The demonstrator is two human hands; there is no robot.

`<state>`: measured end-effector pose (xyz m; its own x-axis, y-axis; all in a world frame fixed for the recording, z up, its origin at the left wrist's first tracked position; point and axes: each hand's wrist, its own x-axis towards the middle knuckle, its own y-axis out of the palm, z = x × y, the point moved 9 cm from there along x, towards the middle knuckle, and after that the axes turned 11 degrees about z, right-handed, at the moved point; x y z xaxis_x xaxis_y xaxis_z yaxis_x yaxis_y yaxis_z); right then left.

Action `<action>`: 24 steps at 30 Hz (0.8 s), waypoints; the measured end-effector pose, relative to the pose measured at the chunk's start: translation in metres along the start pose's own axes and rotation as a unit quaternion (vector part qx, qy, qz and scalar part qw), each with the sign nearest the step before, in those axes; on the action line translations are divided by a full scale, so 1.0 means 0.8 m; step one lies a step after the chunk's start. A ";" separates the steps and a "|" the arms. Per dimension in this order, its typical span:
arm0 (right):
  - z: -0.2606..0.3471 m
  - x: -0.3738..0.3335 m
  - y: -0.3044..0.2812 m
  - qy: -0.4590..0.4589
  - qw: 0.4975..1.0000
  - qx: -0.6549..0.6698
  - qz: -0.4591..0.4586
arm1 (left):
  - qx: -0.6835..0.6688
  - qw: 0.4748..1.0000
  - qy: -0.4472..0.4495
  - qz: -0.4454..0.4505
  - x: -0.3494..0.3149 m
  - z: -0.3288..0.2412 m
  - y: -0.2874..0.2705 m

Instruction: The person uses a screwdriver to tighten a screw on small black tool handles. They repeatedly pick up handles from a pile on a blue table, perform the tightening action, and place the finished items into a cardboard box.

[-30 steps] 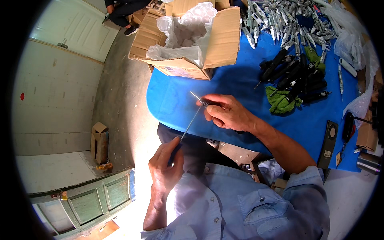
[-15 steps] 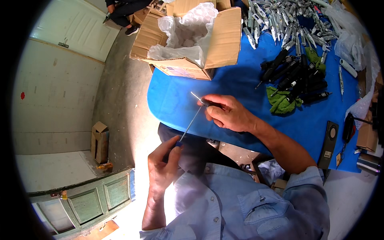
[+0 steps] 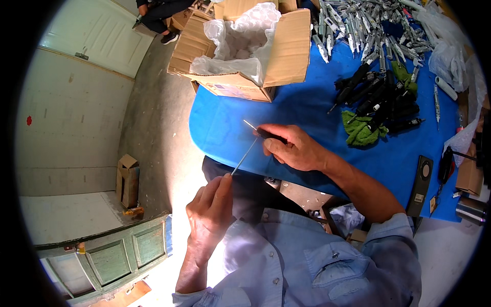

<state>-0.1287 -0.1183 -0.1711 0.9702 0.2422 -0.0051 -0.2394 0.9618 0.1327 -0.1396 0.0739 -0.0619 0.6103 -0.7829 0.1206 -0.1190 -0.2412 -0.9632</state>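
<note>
From the view's middle, an open carton (image 3: 289, 51) stands at 12 o'clock on the blue surface (image 3: 217, 120), lined with plastic (image 3: 225, 65). A person (image 3: 159, 20) in dark trousers is at 11, a white door (image 3: 87, 33) at 10, a small box (image 3: 128, 181) between 8 and 9, green panels (image 3: 109, 262) at 8, a clear bag (image 3: 447, 64) at 2, a metal cylinder (image 3: 470, 210) between 3 and 4.

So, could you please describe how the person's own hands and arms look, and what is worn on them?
The left hand and right hand are both ungloved, with no watch or bracelet in sight. The forearms show bare below light blue shirt sleeves; the right one ends near the elbow.
</note>
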 end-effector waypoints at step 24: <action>-0.001 0.001 0.002 0.005 1.000 0.025 0.014 | -0.551 0.785 -0.269 0.087 -0.027 0.094 0.080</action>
<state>-0.1281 -0.1162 -0.1713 0.9629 0.2697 -0.0115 -0.2631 0.9473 0.1830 -0.1017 0.1181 -0.1442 0.7173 -0.5748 -0.3938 -0.6612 -0.7398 -0.1246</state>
